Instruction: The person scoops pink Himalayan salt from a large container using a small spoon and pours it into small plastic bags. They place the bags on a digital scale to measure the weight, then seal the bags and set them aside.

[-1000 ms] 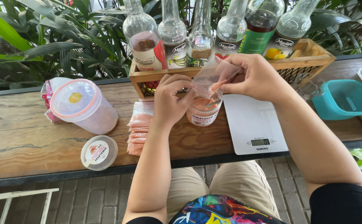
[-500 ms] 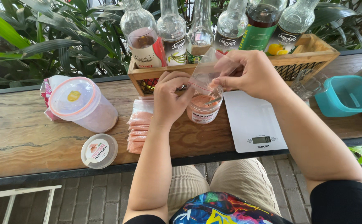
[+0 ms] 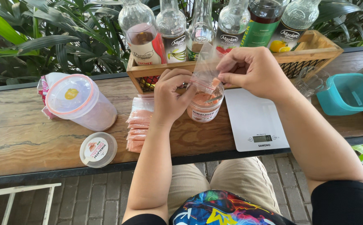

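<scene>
Left hand [image 3: 171,98]: fingers pinched on the clear bag [image 3: 206,71], frame centre.
Right hand [image 3: 254,71]: pinches the bag's top.
Jar [image 3: 204,109]: open, pink powder, directly below.

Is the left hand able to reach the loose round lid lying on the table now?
Probably yes, but not at once: the lid lies uncovered beside the left hand, which is busy pinching the small clear bag.

Left hand [image 3: 171,100] and right hand [image 3: 254,71] raised close together, fingers pinched.
</scene>
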